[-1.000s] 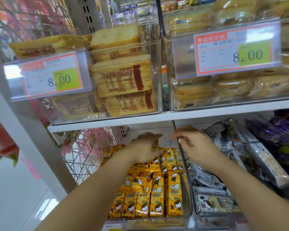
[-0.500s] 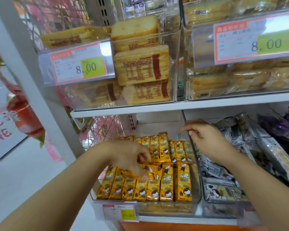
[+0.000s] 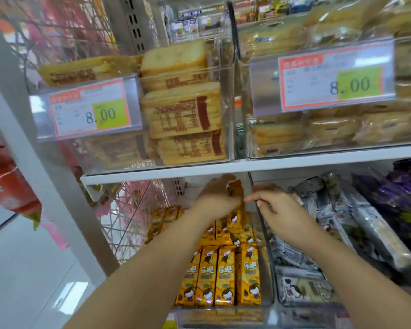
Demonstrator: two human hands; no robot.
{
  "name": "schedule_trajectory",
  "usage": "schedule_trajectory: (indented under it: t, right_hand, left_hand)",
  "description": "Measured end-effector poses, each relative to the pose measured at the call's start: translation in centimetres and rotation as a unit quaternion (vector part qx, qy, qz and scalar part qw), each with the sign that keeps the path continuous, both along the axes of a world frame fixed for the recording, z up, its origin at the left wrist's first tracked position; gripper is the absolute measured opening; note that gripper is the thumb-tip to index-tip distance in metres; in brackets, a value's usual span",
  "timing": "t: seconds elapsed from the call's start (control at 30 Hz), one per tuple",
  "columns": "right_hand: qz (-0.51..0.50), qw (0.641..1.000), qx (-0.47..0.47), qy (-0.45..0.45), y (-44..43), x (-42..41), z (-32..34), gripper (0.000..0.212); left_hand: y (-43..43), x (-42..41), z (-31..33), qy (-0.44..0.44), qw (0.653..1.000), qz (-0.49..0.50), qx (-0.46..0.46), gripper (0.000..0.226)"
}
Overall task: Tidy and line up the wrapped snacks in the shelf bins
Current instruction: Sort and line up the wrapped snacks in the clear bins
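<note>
This is a shop, a snack aisle by the look of it. White metal shelves (image 3: 247, 166) carry clear plastic bins (image 3: 228, 115) packed with wrapped goods: stacked packets of golden toast slices (image 3: 183, 117) above, yellow wrapped snack bars (image 3: 226, 276) in rows below, silver-grey packets (image 3: 330, 210) and purple packets (image 3: 401, 198) beside them. Orange-edged price labels (image 3: 90, 112) reading 8.00 hang on the bin fronts. More stocked shelving (image 3: 188, 27) shows behind, and the floor (image 3: 22, 281) is glossy pale tile.

i read "8.00" on the green patch of the left price tag (image 3: 90, 109), and "8.00" again on the right price tag (image 3: 335, 78). the yellow snack packs (image 3: 228, 276) below carry "乐吧" in white. the smaller print on both tags blurs beyond reading.
</note>
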State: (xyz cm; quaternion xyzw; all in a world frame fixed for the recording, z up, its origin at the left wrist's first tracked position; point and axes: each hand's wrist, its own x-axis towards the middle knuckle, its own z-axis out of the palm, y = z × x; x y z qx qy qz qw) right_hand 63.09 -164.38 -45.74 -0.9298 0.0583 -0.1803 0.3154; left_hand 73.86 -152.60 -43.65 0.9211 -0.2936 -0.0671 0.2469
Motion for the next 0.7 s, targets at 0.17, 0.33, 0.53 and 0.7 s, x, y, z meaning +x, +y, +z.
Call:
schedule_trajectory:
  t: [0.17,0.33,0.53,0.7]
  right_hand:
    - [0.015,1.0,0.003,-0.001,-0.2,0.1,0.1,0.031]
    - [0.009,1.0,0.004,-0.003,-0.1,-0.2,0.5,0.031]
    - [0.014,1.0,0.006,-0.001,0.2,-0.3,0.6,0.032]
    - [0.023,1.0,0.01,-0.011,0.1,-0.5,0.5,0.032]
  left_hand:
    - [-1.0,1.5,-1.9,-0.071,0.972,-0.052,0.22,0.043]
    - [-0.8,2.7,-2.7,-0.023,0.975,-0.084,0.204,0.031]
    - [-0.4,2.6,-2.2,0.071,0.977,-0.096,0.174,0.037]
    - [-1.6,1.8,-1.3,0.06,0.955,-0.134,0.258,0.021]
